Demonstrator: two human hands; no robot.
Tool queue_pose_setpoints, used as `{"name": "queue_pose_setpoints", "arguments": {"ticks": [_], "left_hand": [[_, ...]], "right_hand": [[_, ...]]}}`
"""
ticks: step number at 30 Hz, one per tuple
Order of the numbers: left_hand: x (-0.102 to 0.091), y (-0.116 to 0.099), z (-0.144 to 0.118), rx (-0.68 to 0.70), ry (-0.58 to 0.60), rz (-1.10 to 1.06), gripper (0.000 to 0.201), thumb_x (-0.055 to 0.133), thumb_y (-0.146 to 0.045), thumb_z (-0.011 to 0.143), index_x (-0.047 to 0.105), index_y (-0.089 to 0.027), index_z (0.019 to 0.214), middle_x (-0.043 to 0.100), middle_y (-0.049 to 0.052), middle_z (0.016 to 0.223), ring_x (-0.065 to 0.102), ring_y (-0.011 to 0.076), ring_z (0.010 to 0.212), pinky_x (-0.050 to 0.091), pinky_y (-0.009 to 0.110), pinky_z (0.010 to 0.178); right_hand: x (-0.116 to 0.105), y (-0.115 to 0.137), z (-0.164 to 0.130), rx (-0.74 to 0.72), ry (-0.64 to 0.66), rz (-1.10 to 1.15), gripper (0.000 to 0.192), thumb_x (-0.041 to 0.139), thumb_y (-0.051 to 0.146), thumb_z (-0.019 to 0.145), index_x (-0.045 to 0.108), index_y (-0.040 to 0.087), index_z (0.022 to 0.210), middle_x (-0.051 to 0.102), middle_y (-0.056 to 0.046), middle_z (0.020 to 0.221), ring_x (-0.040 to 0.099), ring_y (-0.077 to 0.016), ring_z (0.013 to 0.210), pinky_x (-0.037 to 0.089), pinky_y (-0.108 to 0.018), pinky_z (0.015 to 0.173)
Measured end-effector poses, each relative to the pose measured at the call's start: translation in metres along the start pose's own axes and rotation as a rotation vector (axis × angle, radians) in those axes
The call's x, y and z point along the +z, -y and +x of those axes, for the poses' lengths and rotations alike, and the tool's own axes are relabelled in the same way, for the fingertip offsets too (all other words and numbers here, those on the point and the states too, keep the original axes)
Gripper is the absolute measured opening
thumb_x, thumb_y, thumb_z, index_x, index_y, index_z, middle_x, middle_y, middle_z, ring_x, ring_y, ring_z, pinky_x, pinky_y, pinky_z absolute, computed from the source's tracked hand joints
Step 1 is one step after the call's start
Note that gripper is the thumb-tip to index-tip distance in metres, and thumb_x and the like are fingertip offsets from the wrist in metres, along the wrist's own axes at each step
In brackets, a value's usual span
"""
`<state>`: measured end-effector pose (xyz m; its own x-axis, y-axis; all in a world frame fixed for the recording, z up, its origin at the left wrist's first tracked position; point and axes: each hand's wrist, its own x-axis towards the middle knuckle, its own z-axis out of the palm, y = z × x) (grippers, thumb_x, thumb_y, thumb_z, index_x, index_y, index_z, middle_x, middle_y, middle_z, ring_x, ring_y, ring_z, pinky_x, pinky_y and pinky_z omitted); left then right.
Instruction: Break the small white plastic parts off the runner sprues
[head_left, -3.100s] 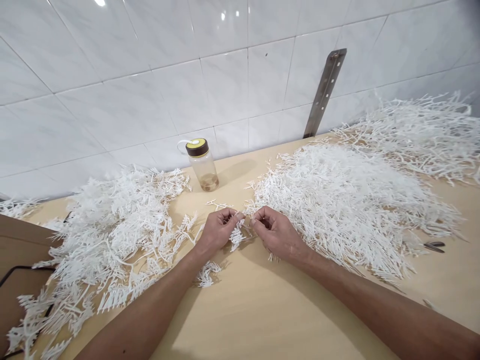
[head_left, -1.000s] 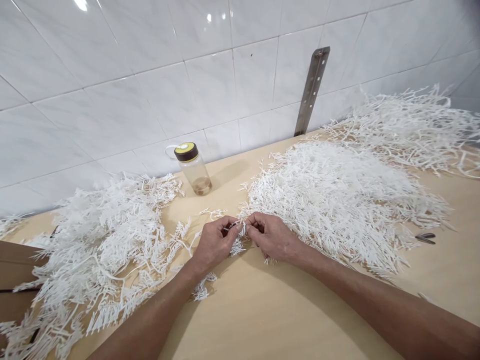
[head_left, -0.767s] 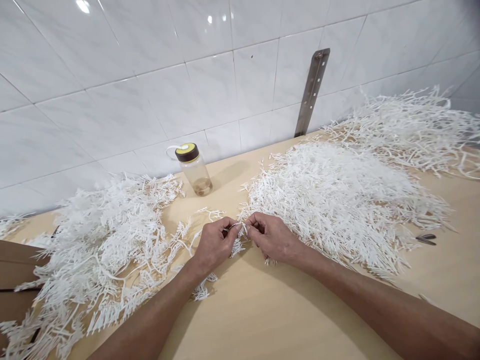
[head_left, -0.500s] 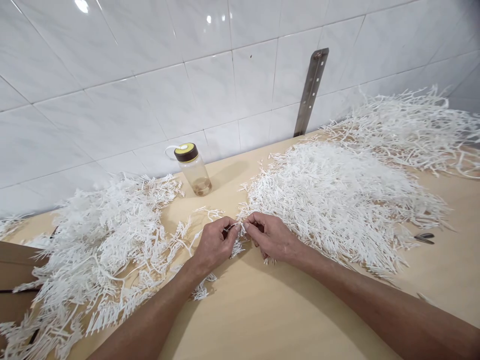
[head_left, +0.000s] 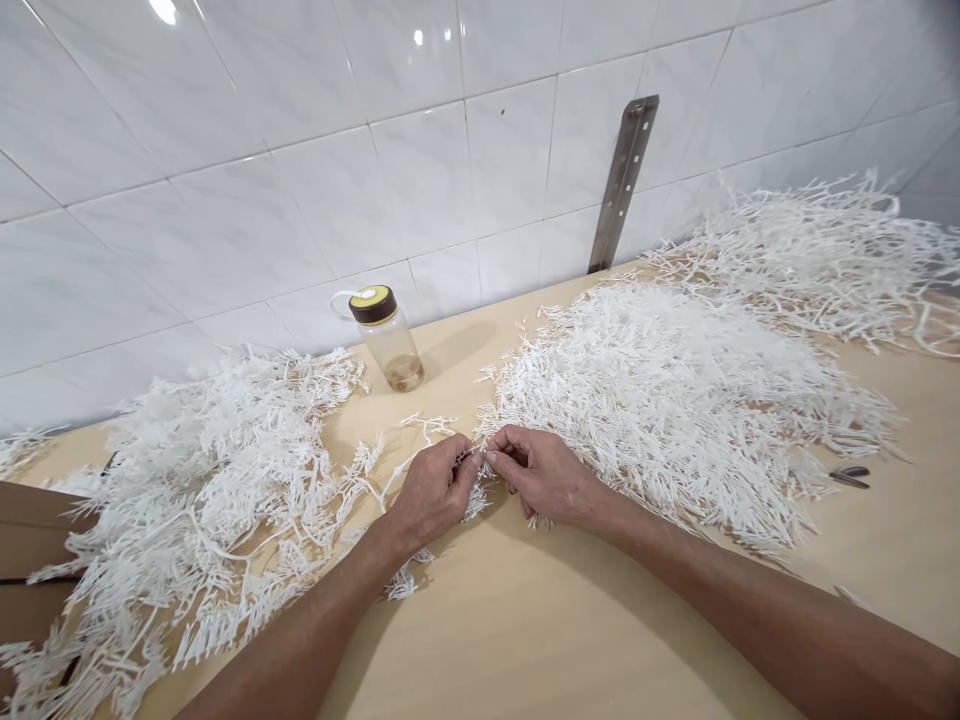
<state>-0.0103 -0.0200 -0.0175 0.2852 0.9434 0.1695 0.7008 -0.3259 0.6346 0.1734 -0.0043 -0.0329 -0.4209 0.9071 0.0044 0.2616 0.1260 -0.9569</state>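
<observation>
Left hand [head_left: 433,492] and right hand [head_left: 541,472] meet fingertip to fingertip over the wooden table [head_left: 525,620], both pinched shut on a small white plastic sprig [head_left: 474,480] — I see its comb-like teeth poking out below the knuckles, the rest hidden in the fingers. Behind them, against the tiled wall [head_left: 225,200], stands a clear bottle [head_left: 390,340] with a dark, yellow-topped cap screwed on; I make out only a little brownish stuff at its bottom. White branching pieces lie heaped on both sides — a looser, twiggy left pile [head_left: 202,490] and a denser right pile [head_left: 675,400] of fine straight spikes, just beside my right hand.
</observation>
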Motion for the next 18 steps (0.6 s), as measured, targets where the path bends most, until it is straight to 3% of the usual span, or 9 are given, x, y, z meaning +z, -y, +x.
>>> {"name": "queue_pose_setpoints", "arguments": {"ticks": [4,10,18], "left_hand": [[0.0002,0.0010,0.0000,0.035,0.033,0.021,0.027,0.043,-0.029,0.093,0.035,-0.021,0.068,0.037,-0.005,0.060,0.033,0.0119,0.057,0.027,0.026,0.058],[-0.0016,0.0025,0.0017,0.043,0.101,-0.008,0.022,0.043,-0.028,0.093,0.045,-0.020,0.073,0.046,-0.003,0.066,0.041,0.0131,0.062,0.030,0.026,0.061],[-0.0082,0.0071,0.0079,-0.009,0.120,-0.126,0.022,0.045,-0.027,0.091,0.046,-0.019,0.071,0.041,-0.004,0.064,0.037,0.0120,0.063,0.030,0.025,0.059]], "right_hand": [[0.0003,-0.0001,-0.0008,0.001,-0.003,-0.046,0.015,0.049,0.033,0.091,0.056,0.020,0.086,0.052,0.007,0.062,0.051,-0.0074,0.035,0.041,-0.019,0.036],[0.0022,0.0029,-0.0007,-0.046,-0.066,-0.259,0.013,0.049,0.024,0.090,0.056,0.020,0.080,0.051,0.006,0.058,0.046,-0.0083,0.043,0.034,-0.021,0.045],[0.0077,0.0086,0.0036,-0.026,-0.120,-0.379,0.014,0.047,0.020,0.090,0.056,0.019,0.080,0.055,0.003,0.063,0.049,-0.0115,0.054,0.034,-0.023,0.053]]}}
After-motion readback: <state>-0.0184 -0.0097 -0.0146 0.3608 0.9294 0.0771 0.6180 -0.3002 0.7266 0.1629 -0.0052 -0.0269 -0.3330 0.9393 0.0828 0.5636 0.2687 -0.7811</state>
